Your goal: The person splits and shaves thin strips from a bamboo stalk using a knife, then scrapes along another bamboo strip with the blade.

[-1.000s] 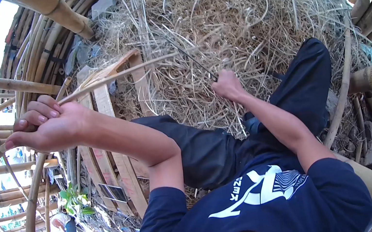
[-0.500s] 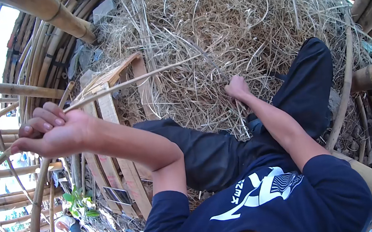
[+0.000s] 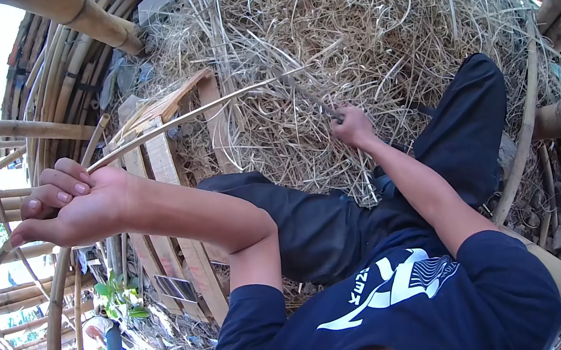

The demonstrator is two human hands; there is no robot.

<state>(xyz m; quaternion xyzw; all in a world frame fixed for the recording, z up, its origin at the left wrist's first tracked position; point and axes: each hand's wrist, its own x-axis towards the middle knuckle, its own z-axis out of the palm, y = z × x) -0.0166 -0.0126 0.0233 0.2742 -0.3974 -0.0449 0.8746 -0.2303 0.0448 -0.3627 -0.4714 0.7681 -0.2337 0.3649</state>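
Pale tan strip, long, narrow and seemingly of split bamboo (image 3: pixel 237 94): it spans the left and upper centre of the frame, above your black trousers (image 3: pixel 312 229). Your left hand (image 3: pixel 81 204), at left of frame, has palm upturned and fingers curled closed around the strip. Your right hand (image 3: pixel 355 127), near the centre, is closed on the near end of a dark, slim, blade-like tool (image 3: pixel 312 99); its edge cannot be made out.

Step, as judged: shaving or scraping the strip, with the tool crossing it at upper centre. Contact cannot be confirmed. Another stroke would call for a firm left hold, the tool kept at a shallow angle, and your forearm clear of its path.

Orientation: the strip's long axis slants from lower left, through your left fist, to its thin free end at upper centre, pointing right and slightly up. The tool points up and left from your right fist. Beneath both lies a heap of dry, straw-coloured shavings (image 3: pixel 357 14); a light wooden slatted frame (image 3: pixel 162 157) sits left of centre, partly behind your left forearm.
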